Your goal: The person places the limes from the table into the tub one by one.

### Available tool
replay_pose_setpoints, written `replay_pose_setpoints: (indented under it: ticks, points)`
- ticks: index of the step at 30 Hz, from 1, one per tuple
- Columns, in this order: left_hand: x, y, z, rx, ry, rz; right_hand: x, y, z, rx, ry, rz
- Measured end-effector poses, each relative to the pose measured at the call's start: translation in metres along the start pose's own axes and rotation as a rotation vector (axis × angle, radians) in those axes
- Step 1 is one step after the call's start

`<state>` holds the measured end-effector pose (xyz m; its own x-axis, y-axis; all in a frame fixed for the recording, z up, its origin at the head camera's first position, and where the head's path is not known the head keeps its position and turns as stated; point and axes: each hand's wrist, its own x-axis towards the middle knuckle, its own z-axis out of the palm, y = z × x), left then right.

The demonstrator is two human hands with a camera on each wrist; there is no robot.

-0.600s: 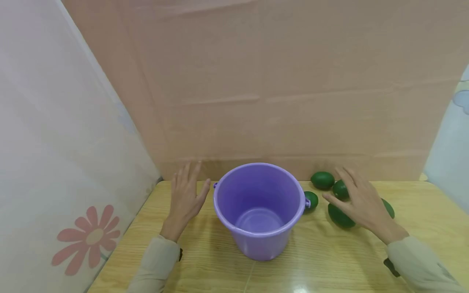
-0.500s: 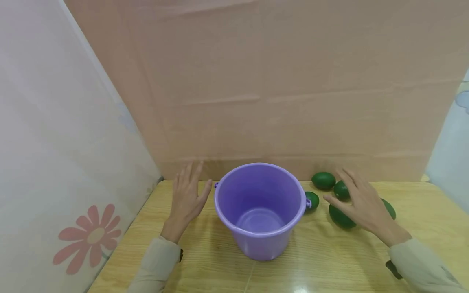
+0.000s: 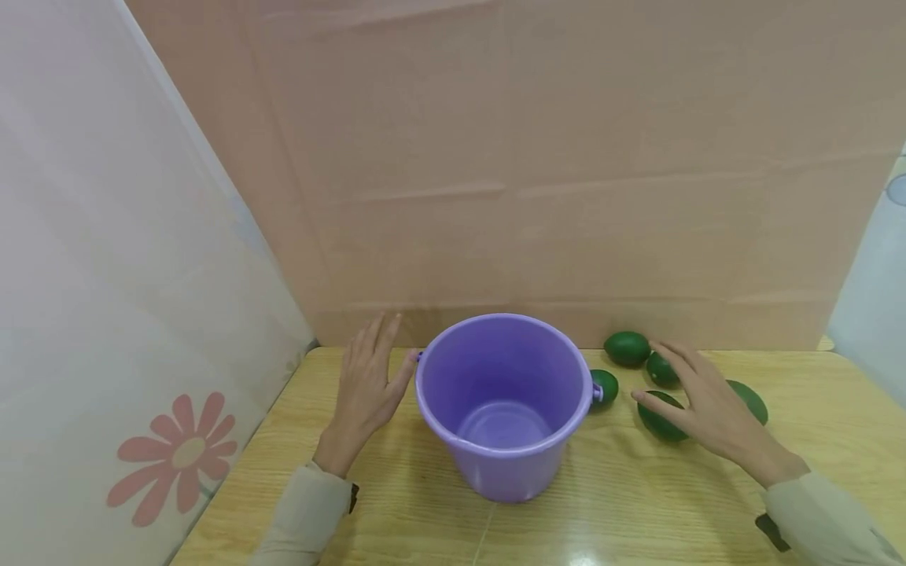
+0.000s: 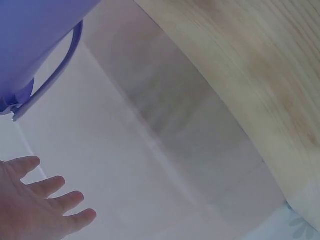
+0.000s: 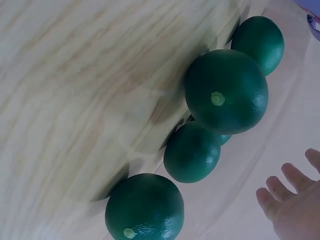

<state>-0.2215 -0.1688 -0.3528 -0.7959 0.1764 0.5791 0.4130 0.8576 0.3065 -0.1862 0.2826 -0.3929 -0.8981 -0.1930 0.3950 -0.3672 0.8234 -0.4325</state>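
A purple bucket (image 3: pixel 504 472) stands upright on the wooden table with nothing inside it. Left of it, my left hand (image 3: pixel 362 387) is held with straight, spread fingers, the thumb tip right by the bucket's rim. Over on the right, several smooth, dark green oval fruits (image 3: pixel 627 348) lie in a loose group. Above them hovers my right hand (image 3: pixel 711 405), palm down and fingers extended, partly covering a fruit (image 3: pixel 660 420) in the head view. The right wrist view shows the fruits (image 5: pixel 227 92) beside that hand's fingertips (image 5: pixel 277 189). Neither hand holds anything.
One fruit (image 3: pixel 604 388) sits close to the bucket's right side, by the handle joint. The bucket's handle (image 4: pixel 57 70) hangs on its far side in the left wrist view. A brown sheet (image 3: pixel 453 173) rises behind the table, a flowered white one (image 3: pixel 92 275) at left.
My left hand has moved a little right, its thumb closer to the bucket's rim. My right hand has lowered slightly over the fruits. Bucket and fruits keep their places.
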Motion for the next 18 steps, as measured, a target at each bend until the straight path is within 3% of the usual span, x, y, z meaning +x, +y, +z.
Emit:
replay_pose_setpoints:
  ticks: [6, 11, 18]
  points:
    - [-0.001, 0.007, -0.003, -0.024, -0.017, -0.008, -0.005, 0.004, 0.001, 0.056, -0.033, -0.016]
    - [-0.003, 0.013, -0.006, -0.055, -0.049, -0.013, -0.01, 0.007, 0.0, 0.076, -0.085, 0.017]
    - [-0.006, 0.021, -0.01, -0.09, -0.079, 0.017, -0.015, 0.011, 0.001, 0.083, -0.109, 0.024]
